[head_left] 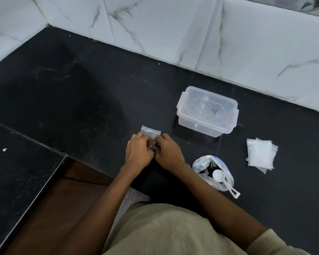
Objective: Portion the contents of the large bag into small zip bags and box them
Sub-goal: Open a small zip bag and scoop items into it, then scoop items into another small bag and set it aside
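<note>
On the black tabletop (pixel 81 89), the left hand (pixel 139 150) and right hand (pixel 168 153) pinch one small zip bag (pixel 150 131) together, probably to open or shut it.

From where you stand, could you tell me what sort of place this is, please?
Probably a home kitchen: a black stone counter meets a marble-look tiled wall, with a lidded plastic food box standing on it.
</note>
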Available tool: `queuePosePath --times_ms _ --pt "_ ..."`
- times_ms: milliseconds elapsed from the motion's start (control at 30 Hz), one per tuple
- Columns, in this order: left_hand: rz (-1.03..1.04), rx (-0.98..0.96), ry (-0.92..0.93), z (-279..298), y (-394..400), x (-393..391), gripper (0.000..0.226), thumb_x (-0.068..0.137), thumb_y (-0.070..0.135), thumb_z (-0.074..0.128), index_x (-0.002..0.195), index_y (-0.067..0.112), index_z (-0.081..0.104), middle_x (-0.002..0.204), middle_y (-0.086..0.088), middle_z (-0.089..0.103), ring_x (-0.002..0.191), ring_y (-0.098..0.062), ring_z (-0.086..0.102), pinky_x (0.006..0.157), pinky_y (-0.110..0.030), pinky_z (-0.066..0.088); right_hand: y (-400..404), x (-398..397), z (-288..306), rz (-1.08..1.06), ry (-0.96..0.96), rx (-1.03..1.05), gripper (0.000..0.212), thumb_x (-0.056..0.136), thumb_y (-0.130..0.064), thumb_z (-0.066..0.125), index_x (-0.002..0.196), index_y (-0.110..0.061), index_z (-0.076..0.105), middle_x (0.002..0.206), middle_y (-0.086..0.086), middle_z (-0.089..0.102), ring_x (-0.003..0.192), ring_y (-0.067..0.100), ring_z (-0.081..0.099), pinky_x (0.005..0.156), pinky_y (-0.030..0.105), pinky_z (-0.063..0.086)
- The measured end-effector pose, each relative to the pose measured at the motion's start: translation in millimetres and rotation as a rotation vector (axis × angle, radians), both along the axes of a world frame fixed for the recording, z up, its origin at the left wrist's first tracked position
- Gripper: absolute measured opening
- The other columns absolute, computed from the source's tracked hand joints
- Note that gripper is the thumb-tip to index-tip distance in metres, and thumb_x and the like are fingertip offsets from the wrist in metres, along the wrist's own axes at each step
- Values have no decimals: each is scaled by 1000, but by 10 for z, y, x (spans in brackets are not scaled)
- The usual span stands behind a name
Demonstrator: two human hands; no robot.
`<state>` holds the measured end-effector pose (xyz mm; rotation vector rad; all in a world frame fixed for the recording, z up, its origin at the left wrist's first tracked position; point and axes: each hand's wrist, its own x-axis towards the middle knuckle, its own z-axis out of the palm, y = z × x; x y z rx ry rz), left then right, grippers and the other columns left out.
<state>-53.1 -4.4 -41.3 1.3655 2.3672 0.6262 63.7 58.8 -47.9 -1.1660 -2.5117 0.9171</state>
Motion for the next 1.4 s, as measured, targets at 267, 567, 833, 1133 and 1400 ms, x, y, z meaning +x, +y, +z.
queuePosePath --times_ms 267,567,833,1133,1400 --pt "-114 250 -141 239 288 698 18 82 -1 61 93 10 68 97 3 60 89 -15 58 78 -30 51 190 757 317 -220 150 99 13 86 -17 64 96 -11 69 95 3 61 83 20 61 74 35 50" --pt "-485 255 -343 368 839 2018 27 86 -1 62 109 11 71 106 -4 72 97 -15 66 89 -29 55 453 2222 477 -665 128 202 16 84 -2 63 93 -11 72 91 1 66 83 15 61 72 28 53" --pt "-566 -144 -353 224 1238 2722 43 87 9 66 130 7 58 128 -11 62 115 -26 62 101 -40 51 698 2994 258 -721 -290 -29 49 88 -16 66 137 -17 58 133 8 49 123 25 45 95 39 50" --pt "-367 -44 -369 119 1347 2793 41 89 12 70 129 12 60 130 -6 58 117 -22 60 102 -40 52 744 3047 85 -796 -50 -97 28 86 -16 71 114 -16 66 119 5 57 106 19 58 84 33 54" --pt "-290 57 -361 140 1278 2791 43 87 11 75 130 8 67 124 -10 71 111 -20 68 99 -30 54 737 3011 122 -789 14 -164 42 83 -21 78 119 -22 56 107 -2 58 98 14 59 81 33 53"
